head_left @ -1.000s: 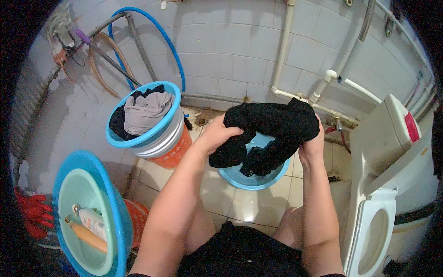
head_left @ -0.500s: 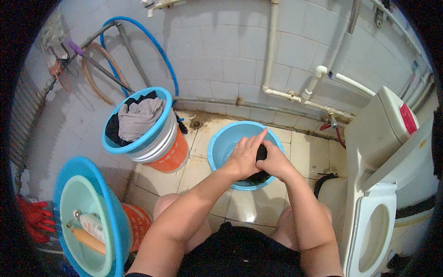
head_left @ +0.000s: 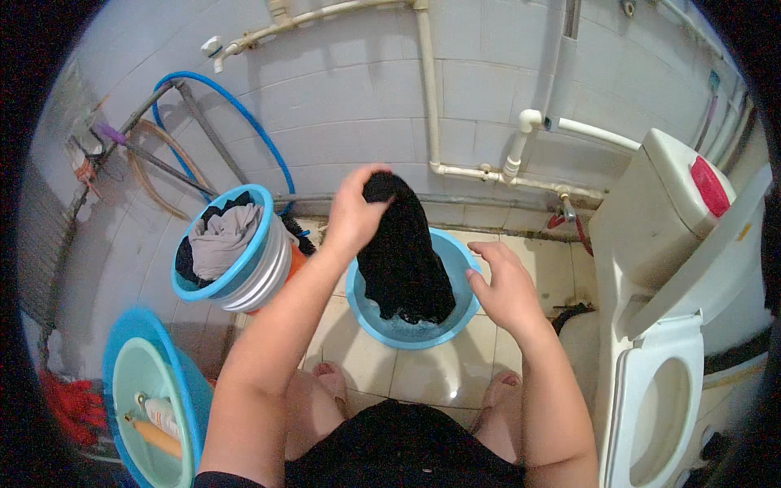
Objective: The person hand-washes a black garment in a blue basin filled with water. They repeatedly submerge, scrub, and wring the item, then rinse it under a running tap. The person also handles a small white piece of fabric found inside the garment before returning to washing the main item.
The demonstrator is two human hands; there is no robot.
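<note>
My left hand (head_left: 355,210) grips the top of a wet black garment (head_left: 403,252) and holds it up so that it hangs into a blue basin (head_left: 464,313) with water on the tiled floor. My right hand (head_left: 506,285) hovers beside the cloth's lower right edge with its fingers spread, holding nothing. The basin stands in front of my bare knees and feet.
A blue bucket (head_left: 264,236) stacked in other buckets holds grey and dark clothes at the left. A teal basin (head_left: 134,382) with a bottle and a brush is at the lower left. A white toilet (head_left: 675,350) stands at the right. White pipes (head_left: 521,159) and a blue hose (head_left: 244,114) run along the tiled wall.
Both hands pushed the black garment down into the basin, then my left hand lifted it up again while my right hand let go.
</note>
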